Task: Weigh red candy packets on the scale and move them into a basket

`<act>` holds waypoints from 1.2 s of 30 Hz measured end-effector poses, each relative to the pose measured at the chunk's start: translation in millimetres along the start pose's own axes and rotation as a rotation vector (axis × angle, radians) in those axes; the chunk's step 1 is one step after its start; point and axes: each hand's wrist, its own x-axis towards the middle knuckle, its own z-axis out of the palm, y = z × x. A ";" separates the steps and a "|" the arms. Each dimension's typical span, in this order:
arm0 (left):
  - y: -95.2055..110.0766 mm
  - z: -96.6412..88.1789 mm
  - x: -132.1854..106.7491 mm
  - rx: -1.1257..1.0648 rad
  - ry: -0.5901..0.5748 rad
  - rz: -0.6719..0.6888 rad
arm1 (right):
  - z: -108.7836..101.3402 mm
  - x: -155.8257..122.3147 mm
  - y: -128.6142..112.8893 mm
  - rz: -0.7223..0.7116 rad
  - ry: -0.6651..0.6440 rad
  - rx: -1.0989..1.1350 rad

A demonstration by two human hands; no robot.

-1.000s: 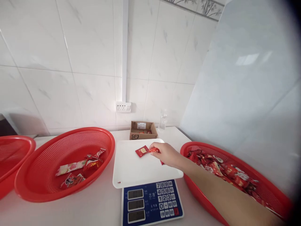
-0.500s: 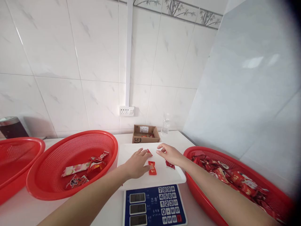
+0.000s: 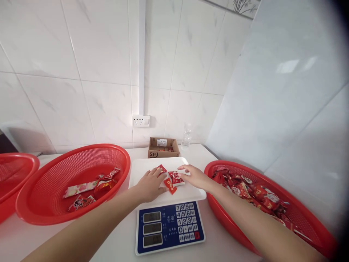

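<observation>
On the white pan (image 3: 166, 199) of a digital scale lie a few red snack packets. My left hand (image 3: 151, 186) rests palm down over the pan's left side. Its fingers are stretched out, partly covering a red packet (image 3: 163, 168). Near its thumb lies a smaller red packet (image 3: 170, 186) with gold characters. From the right reaches my right hand (image 3: 195, 177), thumb and forefinger apart. Its fingertips are at the edge of a red and white packet (image 3: 176, 177), which lies flat; firm contact cannot be made out. The blue keypad panel (image 3: 170, 229) faces me.
Left of the scale stands a red basket (image 3: 35, 203) with several packets, beside another red basket (image 3: 16, 160). A fuller red basket (image 3: 211, 167) is on the right. Behind the pan are a cardboard box (image 3: 163, 154) and a clear plastic bottle (image 3: 187, 136), near the tiled wall.
The red packets, spread apart earlier, now lie close together between my hands. The right-hand packet has shifted left and turned its printed face up. The view has tilted down and right.
</observation>
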 end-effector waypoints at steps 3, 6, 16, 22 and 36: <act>4.5 1.5 4.2 0.004 -0.001 0.012 | 4.5 -5.9 -3.8 -0.052 -0.042 -0.032; 8.6 2.4 7.4 0.006 0.004 0.024 | 11.9 -7.8 -10.3 -0.139 -0.097 -0.086; 3.0 -2.8 1.7 -0.006 -0.018 -0.009 | 13.5 3.1 -17.6 -0.067 -0.034 -0.065; -1.4 -6.4 -1.3 -0.029 -0.003 -0.073 | 5.5 13.7 -3.1 0.078 -0.012 -0.053; -8.1 -4.7 -2.5 -0.114 0.064 -0.054 | 31.8 -9.3 -17.7 -0.278 -0.091 -0.335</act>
